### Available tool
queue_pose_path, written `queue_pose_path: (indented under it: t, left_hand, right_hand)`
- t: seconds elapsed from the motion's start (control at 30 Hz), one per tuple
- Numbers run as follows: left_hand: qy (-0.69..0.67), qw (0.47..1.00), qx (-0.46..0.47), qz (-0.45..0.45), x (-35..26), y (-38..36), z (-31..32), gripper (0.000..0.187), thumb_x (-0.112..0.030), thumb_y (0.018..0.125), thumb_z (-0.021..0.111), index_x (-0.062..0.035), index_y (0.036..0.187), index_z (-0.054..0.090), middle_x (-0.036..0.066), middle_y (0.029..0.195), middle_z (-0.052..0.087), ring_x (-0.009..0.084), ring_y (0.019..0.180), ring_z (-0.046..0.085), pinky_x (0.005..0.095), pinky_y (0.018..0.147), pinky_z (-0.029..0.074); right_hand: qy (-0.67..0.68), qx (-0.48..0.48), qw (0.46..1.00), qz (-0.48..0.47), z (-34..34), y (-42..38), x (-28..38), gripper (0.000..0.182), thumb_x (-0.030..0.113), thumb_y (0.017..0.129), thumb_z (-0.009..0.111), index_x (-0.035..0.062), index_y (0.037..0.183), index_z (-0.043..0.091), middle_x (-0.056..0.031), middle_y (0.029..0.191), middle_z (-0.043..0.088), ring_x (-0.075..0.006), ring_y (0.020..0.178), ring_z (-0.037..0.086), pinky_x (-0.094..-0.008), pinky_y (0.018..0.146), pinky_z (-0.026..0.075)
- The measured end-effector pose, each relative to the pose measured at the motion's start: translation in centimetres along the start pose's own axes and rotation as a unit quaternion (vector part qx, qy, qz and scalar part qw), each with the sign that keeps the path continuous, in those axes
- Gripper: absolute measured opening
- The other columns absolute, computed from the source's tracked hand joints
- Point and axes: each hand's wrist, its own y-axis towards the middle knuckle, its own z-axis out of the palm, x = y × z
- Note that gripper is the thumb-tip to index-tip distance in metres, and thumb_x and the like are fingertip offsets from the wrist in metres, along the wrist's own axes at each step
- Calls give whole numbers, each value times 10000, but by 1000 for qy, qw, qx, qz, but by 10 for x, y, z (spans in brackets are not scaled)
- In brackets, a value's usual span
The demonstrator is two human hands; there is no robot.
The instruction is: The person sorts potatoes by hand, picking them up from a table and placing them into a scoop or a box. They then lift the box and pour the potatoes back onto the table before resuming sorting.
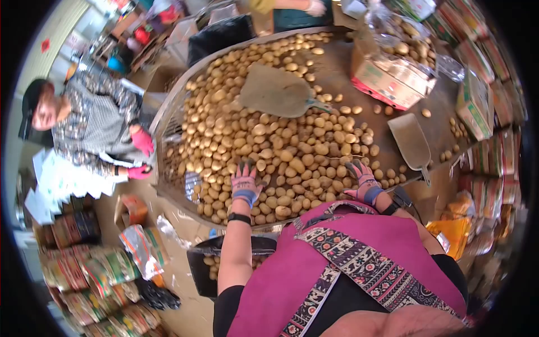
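Note:
A wide heap of potatoes (224, 135) covers the sorting table (387, 132) in front of me. Both my hands wear pink gloves with grey fingers. My left hand (245, 184) lies on the near part of the heap, fingers stretched forward over the potatoes. Further right, my right hand (364, 182) rests at the heap's near edge with its fingers apart. Neither hand shows a potato gripped. A large flat scoop (275, 91) lies on top of the heap, and a second scoop (410, 140) lies on the table to the right.
An open cardboard box (390, 81) with bagged potatoes stands at the table's far right. Below the near edge is a black bin (202, 267) holding potatoes. A co-worker (104, 115) in pink gloves is at the left; another person's arm (289, 5) shows at the far side. Stacked cartons (84, 269) fill the lower left.

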Motion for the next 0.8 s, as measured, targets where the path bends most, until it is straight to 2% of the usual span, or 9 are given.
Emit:
queue_pose_path:
  t: [0.13, 0.23, 0.3, 0.37, 0.43, 0.5, 0.63, 0.7, 0.8]
  left_hand:
    - [-141, 987, -45, -57, 19, -7, -10, 651, -391, 829, 667, -119, 1382, 457, 125, 1499, 361, 332, 1373, 347, 466, 1088, 344]
    - [-256, 964, -32, -58, 31, -23, -13, 634, -379, 842, 659, -104, 1376, 457, 154, 1432, 444, 342, 1315, 421, 432, 1061, 388]
    - [-249, 960, -103, -77, 46, -30, 0, 611, -360, 842, 668, -79, 1351, 478, 180, 1352, 513, 356, 1222, 504, 417, 1007, 437]
    - [-254, 950, -103, -151, 57, -35, -14, 589, -358, 841, 670, -72, 1327, 501, 181, 1308, 544, 359, 1178, 534, 421, 978, 454]
    - [-259, 947, -100, -161, 70, -29, -20, 568, -360, 840, 671, -68, 1303, 520, 174, 1266, 570, 359, 1135, 558, 421, 954, 470]
    - [-231, 952, -154, -132, 78, -16, -16, 539, -380, 853, 644, -65, 1277, 535, 156, 1229, 599, 336, 1119, 577, 418, 949, 481]
    - [-230, 958, -139, -96, 66, 24, -48, 535, -342, 861, 643, -96, 1314, 499, 130, 1314, 550, 304, 1196, 534, 404, 1009, 441]
    - [-252, 950, -159, -99, 66, 58, -57, 517, -318, 856, 657, -112, 1306, 508, 136, 1304, 554, 315, 1184, 541, 400, 1004, 449]
    - [-239, 947, -171, -130, 80, 112, -54, 584, -352, 856, 655, -83, 1344, 479, 150, 1320, 540, 309, 1239, 504, 404, 1046, 418]
  right_hand:
    - [-5, 78, 995, 61, -6, 11, 9, 1083, 460, 658, 826, 309, 1513, 178, -220, 1549, 154, -470, 1409, 166, -505, 1154, 231]
    - [-43, 119, 990, 68, -14, 19, 16, 1075, 437, 664, 829, 320, 1510, 176, -220, 1553, 145, -489, 1407, 150, -511, 1153, 233]
    - [-59, 150, 984, 78, -20, 26, 25, 1104, 452, 648, 833, 273, 1514, 173, -223, 1550, 149, -506, 1401, 151, -520, 1149, 238]
    - [-70, 139, 982, 107, -13, 32, 20, 1167, 477, 605, 848, 220, 1517, 167, -222, 1551, 141, -504, 1400, 155, -523, 1145, 246]
    - [-73, 130, 987, 68, -10, 43, 11, 1224, 496, 570, 857, 185, 1519, 150, -224, 1546, 136, -505, 1397, 159, -515, 1147, 248]
    - [-78, 146, 981, 102, -20, 47, 19, 1236, 502, 561, 858, 195, 1519, 141, -224, 1537, 146, -505, 1394, 161, -515, 1146, 245]
    - [30, 90, 995, 40, -17, 69, -11, 1218, 503, 585, 845, 199, 1521, 126, -255, 1504, 185, -479, 1404, 151, -518, 1131, 267]
    - [-1, 81, 996, 32, -9, 78, -18, 1191, 518, 622, 821, 192, 1524, 114, -279, 1504, 175, -475, 1405, 162, -504, 1129, 276]
    - [-77, 146, 978, 130, -15, 86, 1, 1152, 560, 684, 766, 150, 1526, 96, -299, 1524, 137, -488, 1399, 182, -484, 1132, 277]
